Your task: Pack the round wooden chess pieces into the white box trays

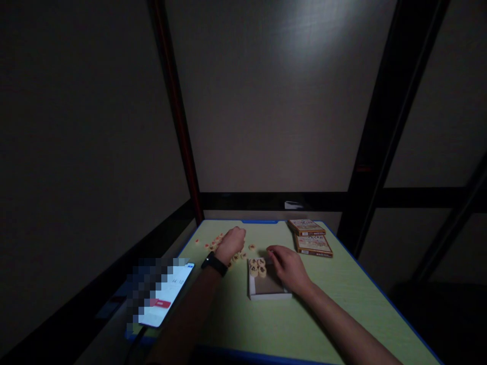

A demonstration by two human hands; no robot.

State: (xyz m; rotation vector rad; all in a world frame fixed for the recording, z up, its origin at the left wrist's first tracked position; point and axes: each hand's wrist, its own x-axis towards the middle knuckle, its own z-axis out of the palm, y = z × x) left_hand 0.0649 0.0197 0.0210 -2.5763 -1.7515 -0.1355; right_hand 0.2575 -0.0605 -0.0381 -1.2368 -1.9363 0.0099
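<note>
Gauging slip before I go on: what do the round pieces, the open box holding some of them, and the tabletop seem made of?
Round pieces: wood or plastic, can't tell; pale, smooth-looking, with dark or red markings.
Open box: probably cardboard, matte; thin white walls, plain brown floor.
Tabletop: perhaps laminate; even pale-green surface, low sheen, blue edging.

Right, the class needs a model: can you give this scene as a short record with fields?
Left hand: above loose pieces; wears watch; grip unclear
Right hand: by the right side of the open box; grip unclear
Boxed pieces: grouped at far left corner
Other boxes: two, overlapping, far right of table
Phone: screen lit, table's left side
</note>
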